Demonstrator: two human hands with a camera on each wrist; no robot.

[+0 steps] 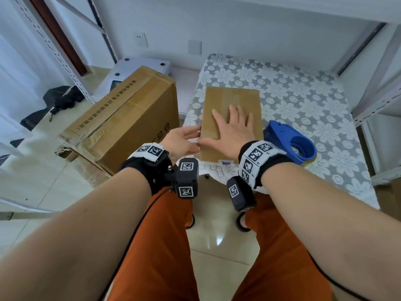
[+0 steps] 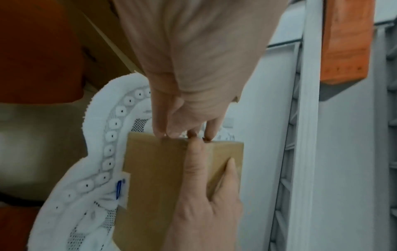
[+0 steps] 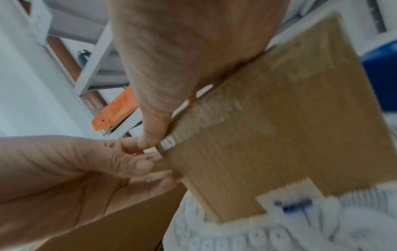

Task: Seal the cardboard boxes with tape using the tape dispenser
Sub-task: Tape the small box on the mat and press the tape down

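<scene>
Our right hand (image 1: 233, 131) lies flat on the small brown box (image 1: 232, 98), shiny tape down its top. Our left hand (image 1: 182, 141) touches its edge with loose, straight fingers

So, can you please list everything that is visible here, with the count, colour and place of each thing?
small cardboard box: 1, brown, flat on the table, clear tape along its top
tape dispenser: 1, blue, on the table, right of the small box
table: 1, covered with white lace floral cloth
large cardboard box: 1, brown with black print, on the floor left of the table
umbrella: 1, black, on the floor at far left
shelving frames: white metal, left and right sides
wall socket: 1, white, back wall
left hand: fingertips at the small box's left edge
right hand: flat, pressing on the small box's top
</scene>
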